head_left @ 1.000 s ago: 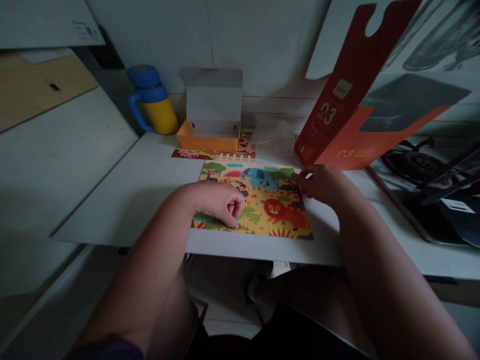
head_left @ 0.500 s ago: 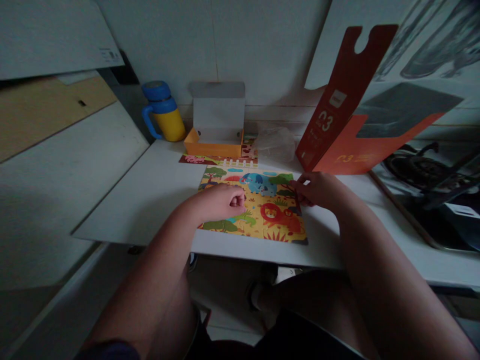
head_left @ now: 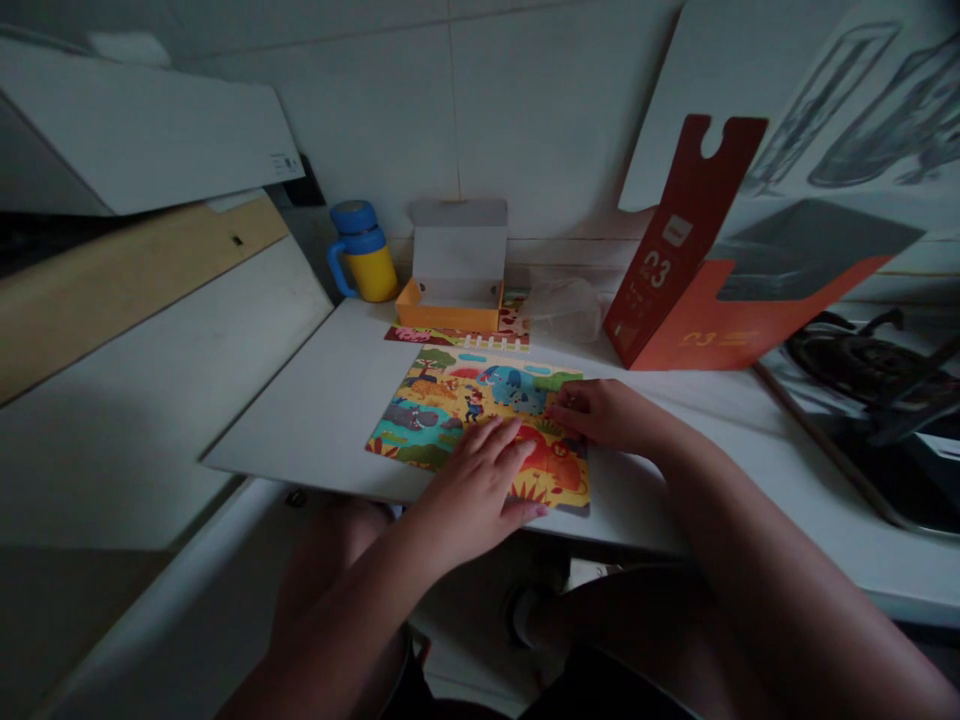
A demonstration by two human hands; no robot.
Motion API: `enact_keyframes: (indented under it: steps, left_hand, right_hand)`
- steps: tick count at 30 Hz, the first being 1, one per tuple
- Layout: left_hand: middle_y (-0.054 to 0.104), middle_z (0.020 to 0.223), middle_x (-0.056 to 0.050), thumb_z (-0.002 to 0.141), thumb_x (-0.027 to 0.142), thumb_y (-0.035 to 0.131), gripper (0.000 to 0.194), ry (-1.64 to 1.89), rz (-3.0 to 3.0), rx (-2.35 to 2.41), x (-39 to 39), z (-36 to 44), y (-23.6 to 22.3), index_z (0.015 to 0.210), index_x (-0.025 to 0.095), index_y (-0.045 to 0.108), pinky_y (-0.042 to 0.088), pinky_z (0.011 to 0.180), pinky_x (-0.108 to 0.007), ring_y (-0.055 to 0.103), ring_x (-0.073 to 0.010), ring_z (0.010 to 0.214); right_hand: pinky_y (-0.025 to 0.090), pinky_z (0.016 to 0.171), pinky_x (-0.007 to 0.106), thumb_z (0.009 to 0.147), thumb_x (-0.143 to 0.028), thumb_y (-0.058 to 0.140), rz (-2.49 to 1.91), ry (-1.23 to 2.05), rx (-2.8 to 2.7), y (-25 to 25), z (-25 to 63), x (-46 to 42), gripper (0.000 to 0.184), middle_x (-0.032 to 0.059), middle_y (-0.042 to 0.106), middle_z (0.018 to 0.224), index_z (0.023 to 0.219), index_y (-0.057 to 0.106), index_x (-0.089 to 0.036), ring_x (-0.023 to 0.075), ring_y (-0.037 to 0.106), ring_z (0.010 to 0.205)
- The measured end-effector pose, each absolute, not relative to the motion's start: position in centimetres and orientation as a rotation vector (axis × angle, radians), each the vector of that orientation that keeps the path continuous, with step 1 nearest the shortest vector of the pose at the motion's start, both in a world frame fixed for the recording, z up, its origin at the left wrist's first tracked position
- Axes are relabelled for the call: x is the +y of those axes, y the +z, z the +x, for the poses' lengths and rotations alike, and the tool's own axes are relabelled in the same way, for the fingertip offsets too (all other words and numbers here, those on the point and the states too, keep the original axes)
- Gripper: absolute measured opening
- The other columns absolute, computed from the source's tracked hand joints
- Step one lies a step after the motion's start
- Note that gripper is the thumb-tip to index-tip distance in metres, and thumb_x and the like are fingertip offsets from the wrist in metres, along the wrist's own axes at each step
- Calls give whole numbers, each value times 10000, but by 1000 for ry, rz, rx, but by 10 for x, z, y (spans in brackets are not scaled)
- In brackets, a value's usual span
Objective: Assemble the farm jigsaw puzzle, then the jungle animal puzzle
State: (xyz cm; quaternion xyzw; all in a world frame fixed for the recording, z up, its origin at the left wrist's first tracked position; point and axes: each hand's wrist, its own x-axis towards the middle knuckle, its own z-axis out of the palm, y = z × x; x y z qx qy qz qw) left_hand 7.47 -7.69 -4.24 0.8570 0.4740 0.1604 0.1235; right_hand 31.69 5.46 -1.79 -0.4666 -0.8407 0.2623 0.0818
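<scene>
A colourful jigsaw puzzle [head_left: 429, 410] with elephants, lions and a hippo lies flat near the front edge of the white table. My left hand [head_left: 487, 485] rests over its lower right part, fingers spread and stretched out, covering part of the lion picture. At the puzzle's right side is my right hand [head_left: 600, 412], its fingers curled together against the upper right part. Whatever sits between those fingertips is hidden. Behind the puzzle, a strip-like printed picture sheet [head_left: 465, 341] with a white fence lies partly under an open orange box [head_left: 448, 316].
A blue and yellow jug [head_left: 367, 262] stands at the back left, by stacked boards. Crumpled clear plastic [head_left: 564, 308] lies right of the orange box. A tall red-orange carton [head_left: 705, 315] stands at the right, beside a black stove [head_left: 862, 400].
My left hand has moved right and nearer me, and its curled fingers have spread onto the puzzle. My right hand has shifted left, further over the puzzle. The view has tilted and shifted.
</scene>
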Motion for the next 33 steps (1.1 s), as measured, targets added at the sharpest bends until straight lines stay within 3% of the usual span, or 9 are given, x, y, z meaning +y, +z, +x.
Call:
enact_keyframes:
  steps: [8,21,29,33]
  left_hand:
    - [425,1725,-117,1042,535,603,588,463,2485,1400,-78,66,-40,1544,235,538,267,1368,-504,316,-288,1639]
    - [419,1734,-71,1060,498,599,607,367,2572,1479,-99,20,-45,1603,268,456,306,1353,-513,318,-259,1637]
    - [405,1741,-72,1083,520,540,562,436,2572,1587,-108,-21,-56,1578,261,480,305,1353,-513,308,-250,1642]
    - [428,1725,-94,1078,513,550,552,431,2549,1642,-114,-33,-57,1555,238,505,337,1336,-534,345,-272,1624]
  right_hand:
    - [342,605,307,1000,-521,547,-1214,776,-2576,-20,314,54,355,5,652,712,799,580,-231,156,511,612]
    - [342,593,276,1036,-483,579,-915,904,-2604,-31,284,39,312,-21,636,713,883,611,-214,128,495,598]
    - [362,629,248,995,-321,639,-778,777,-2663,-31,239,32,166,7,689,777,943,694,-173,113,530,641]
    - [346,597,258,1032,-387,608,-849,611,-2821,-19,204,46,257,22,721,763,938,710,-170,122,546,620]
